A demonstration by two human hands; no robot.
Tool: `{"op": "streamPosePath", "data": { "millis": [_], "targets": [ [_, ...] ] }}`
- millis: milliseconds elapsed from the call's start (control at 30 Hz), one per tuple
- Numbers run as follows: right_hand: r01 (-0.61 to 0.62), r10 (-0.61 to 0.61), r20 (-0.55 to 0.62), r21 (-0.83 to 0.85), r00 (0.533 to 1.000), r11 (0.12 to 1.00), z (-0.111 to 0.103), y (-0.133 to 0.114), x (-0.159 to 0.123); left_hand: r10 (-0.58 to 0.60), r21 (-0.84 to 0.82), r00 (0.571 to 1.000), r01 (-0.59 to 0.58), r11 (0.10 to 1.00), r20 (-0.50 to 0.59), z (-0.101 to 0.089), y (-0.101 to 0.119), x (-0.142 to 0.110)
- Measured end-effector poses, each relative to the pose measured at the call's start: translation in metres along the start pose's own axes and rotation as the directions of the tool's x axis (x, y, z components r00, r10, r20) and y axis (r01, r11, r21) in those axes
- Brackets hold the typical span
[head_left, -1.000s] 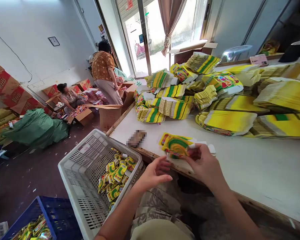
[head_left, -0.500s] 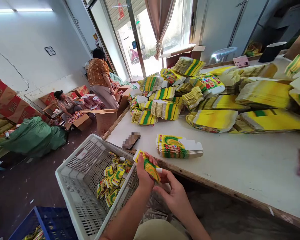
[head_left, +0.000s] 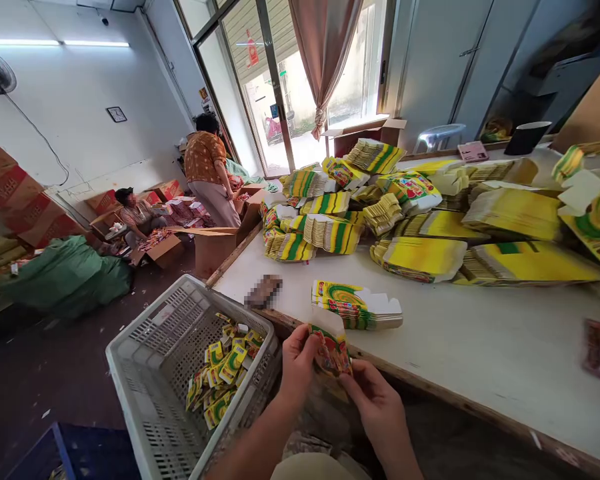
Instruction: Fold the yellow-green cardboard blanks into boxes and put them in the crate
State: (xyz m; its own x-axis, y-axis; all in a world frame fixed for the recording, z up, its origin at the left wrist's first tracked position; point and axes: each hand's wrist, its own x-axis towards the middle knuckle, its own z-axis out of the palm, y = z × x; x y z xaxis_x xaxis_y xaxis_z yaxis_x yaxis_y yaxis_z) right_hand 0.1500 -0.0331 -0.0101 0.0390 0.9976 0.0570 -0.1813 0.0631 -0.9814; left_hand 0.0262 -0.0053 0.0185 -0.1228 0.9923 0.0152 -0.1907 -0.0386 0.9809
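My left hand (head_left: 299,363) pinches the left side of a small printed carton (head_left: 333,353), in front of the table's near edge. On the carton's lower right corner, the fingers of my right hand (head_left: 379,403) are closed. Its face shows red, green and yellow print, and a pale flap stands up at its top; slight blur hides the detail. Just beyond it, a stack of flat cartons (head_left: 357,303) lies on the white table (head_left: 460,333). To the left, a white plastic crate (head_left: 150,400) holds several small yellow-green cartons (head_left: 230,363).
Bundled flat cartons (head_left: 420,257) are heaped along the table's far side. A pixelated phone-like object (head_left: 263,291) lies near the table corner. A blue crate (head_left: 95,450) sits lower left. Two people (head_left: 205,167) are among cardboard boxes beyond, near a green sack (head_left: 65,273).
The yellow-green carton face in my left hand is no longer in view; a red-printed face with a pale flap shows instead. My hands moved slightly right and down, now both gripping. The view shifted a little.
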Motion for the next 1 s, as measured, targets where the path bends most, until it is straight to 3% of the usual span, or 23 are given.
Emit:
{"op": "streamPosePath", "data": {
  "millis": [100,200,267,367,433,500,600,667,733,833,900,1000],
  "targets": [
    [0.025,-0.025,-0.027,-0.02,0.999,0.999,-0.002,0.004,-0.004,-0.029,-0.005,0.999,0.029,1.0,-0.044,0.0,-0.002,0.002],
    [0.085,-0.093,-0.093,-0.089,0.991,0.992,-0.01,0.007,-0.007,-0.03,0.084,0.997,0.025,0.996,0.067,-0.01,0.013,0.003],
    [0.196,-0.222,-0.088,-0.234,0.971,0.952,-0.024,0.008,-0.005,0.039,0.149,0.987,-0.062,0.987,0.157,-0.021,0.036,0.003],
    [0.452,-0.464,0.116,-0.517,0.878,0.727,-0.046,0.005,0.0,0.119,0.3,0.942,-0.217,0.929,0.314,-0.038,0.075,0.0],
    [0.589,-0.553,0.275,-0.603,0.787,0.538,-0.053,0.002,0.001,0.043,0.494,0.905,-0.271,0.826,0.424,-0.043,0.088,-0.003],
    [0.673,-0.592,0.375,-0.603,0.713,0.429,-0.05,-0.002,0.0,-0.102,0.656,0.856,-0.307,0.689,0.508,-0.041,0.085,-0.006],
    [0.737,-0.6,0.451,-0.542,0.661,0.405,-0.036,-0.005,-0.006,-0.297,0.755,0.79,-0.292,0.588,0.536,-0.035,0.058,-0.011],
    [0.704,-0.603,0.389,-0.534,0.696,0.468,-0.028,-0.006,-0.011,-0.307,0.779,0.819,-0.245,0.577,0.485,-0.033,0.041,-0.014],
    [0.593,-0.589,0.211,-0.551,0.78,0.587,-0.023,-0.004,-0.014,-0.243,0.777,0.868,-0.223,0.588,0.434,-0.034,0.034,-0.017],
    [0.327,-0.409,-0.057,-0.504,0.911,0.799,-0.021,0.003,-0.015,-0.169,0.732,0.876,-0.256,0.631,0.453,-0.035,0.036,-0.021],
    [0.149,-0.204,-0.109,-0.38,0.973,0.913,-0.021,0.008,-0.015,-0.143,0.714,0.873,-0.276,0.644,0.466,-0.033,0.038,-0.023],
    [-0.038,0.031,-0.049,-0.137,0.998,0.99,-0.024,0.013,-0.017,-0.138,0.717,0.871,-0.287,0.635,0.471,-0.026,0.034,-0.025]
  ]
}}
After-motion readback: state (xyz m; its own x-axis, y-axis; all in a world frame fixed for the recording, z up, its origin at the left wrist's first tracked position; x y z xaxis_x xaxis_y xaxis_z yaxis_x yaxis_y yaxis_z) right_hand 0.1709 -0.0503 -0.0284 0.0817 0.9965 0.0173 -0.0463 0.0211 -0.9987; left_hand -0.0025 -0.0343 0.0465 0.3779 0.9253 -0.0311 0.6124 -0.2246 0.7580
